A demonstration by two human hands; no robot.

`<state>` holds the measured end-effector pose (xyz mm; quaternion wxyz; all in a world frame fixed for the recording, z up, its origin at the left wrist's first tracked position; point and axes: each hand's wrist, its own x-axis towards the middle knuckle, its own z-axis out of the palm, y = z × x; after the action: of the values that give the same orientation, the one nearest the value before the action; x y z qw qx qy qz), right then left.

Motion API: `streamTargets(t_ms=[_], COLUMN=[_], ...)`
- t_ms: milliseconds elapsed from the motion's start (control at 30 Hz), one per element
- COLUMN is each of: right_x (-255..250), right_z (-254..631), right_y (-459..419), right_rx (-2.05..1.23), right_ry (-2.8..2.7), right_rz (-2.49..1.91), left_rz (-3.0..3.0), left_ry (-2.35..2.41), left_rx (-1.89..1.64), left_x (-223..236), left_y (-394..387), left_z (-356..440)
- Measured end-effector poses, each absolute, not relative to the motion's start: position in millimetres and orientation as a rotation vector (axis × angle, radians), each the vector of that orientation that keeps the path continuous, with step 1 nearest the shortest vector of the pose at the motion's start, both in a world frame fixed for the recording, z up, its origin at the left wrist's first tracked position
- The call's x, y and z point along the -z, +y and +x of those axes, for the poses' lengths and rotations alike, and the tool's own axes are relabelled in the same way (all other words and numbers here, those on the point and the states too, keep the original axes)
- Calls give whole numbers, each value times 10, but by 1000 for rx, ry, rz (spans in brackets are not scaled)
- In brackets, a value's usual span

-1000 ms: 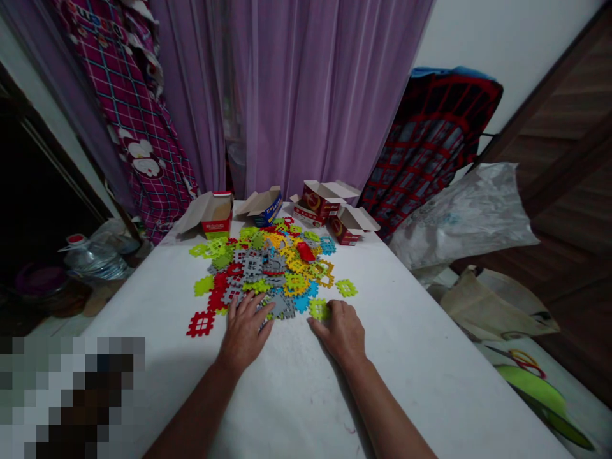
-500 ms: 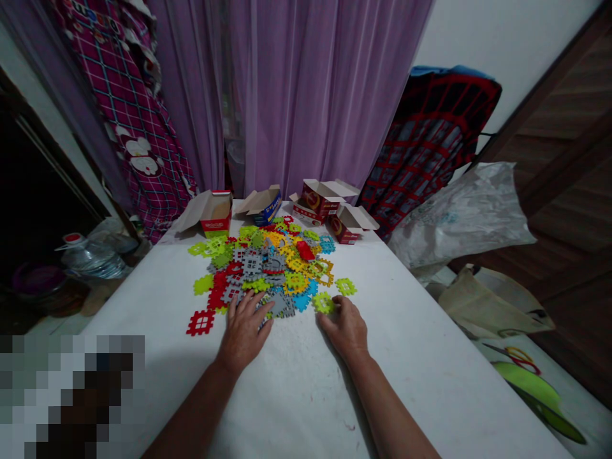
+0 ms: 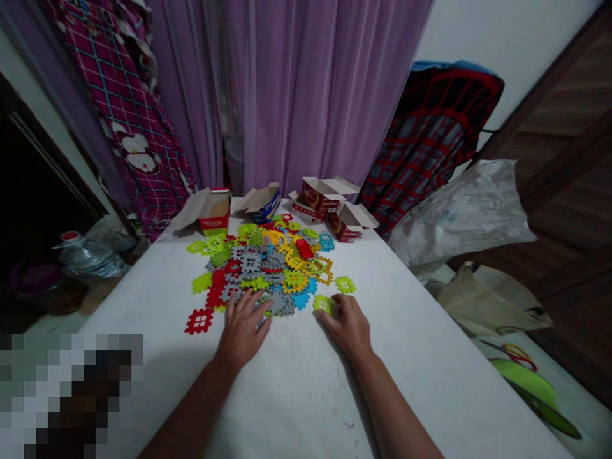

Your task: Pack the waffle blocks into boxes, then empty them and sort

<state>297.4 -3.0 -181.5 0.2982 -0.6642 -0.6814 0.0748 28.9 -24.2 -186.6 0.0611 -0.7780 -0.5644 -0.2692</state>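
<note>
**White worktop [image 3: 296, 395] against a purple curtain [image 3: 306, 95]**

Mid-worktop, one loose heap of interlocking plastic tiles [image 3: 268, 268] in red, grey, lime, yellow and blue, too many to count. On top of it, one small red piece [image 3: 305, 248]. Just off its edge, one red tile [image 3: 199, 321] and one lime tile [image 3: 345, 284]. Along the far edge, four open cardboard boxes: one blue box [image 3: 266, 205] and three red boxes [image 3: 318, 197].

Two bare hands at the heap's near side. Left hand [image 3: 243, 331] open and flat, fingers spread, fingertips on the tiles, nothing gripped. Right hand [image 3: 348, 325] relaxed, fingertips against a second lime tile [image 3: 323, 305]; pinched or merely touched, impossible to tell.

Off the worktop, one plastic water bottle [image 3: 90, 258] to the left and one white plastic bag [image 3: 459, 217] to the right.
</note>
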Motion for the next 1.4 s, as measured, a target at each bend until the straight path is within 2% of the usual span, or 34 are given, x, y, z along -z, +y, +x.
streamTargets(t_ms=[133,367,567,767,1400], right_x=[1835,1858,1865,1798,1837], right_z=[3135,3171,3188,3366,3395], right_y=[-2,24,75,351,459], right_rx=[-239,-264,-268,-117,-95], right_ry=[-1961,-1965,-1705,-1323,-1512], right_rz=[-1565,-1604,-1620,-1874,-1991], left_rz=[-2354,-2357,-2356,-2355,-2356], left_ry=[-1699,-1713,-1716,-1705,-1721], left_rx=[808,823,822,812,824], left_x=[1871,1876,1884,1904,1900], left_y=[-242,-231,-230,-230,-227], left_z=[286,283,280,268,261])
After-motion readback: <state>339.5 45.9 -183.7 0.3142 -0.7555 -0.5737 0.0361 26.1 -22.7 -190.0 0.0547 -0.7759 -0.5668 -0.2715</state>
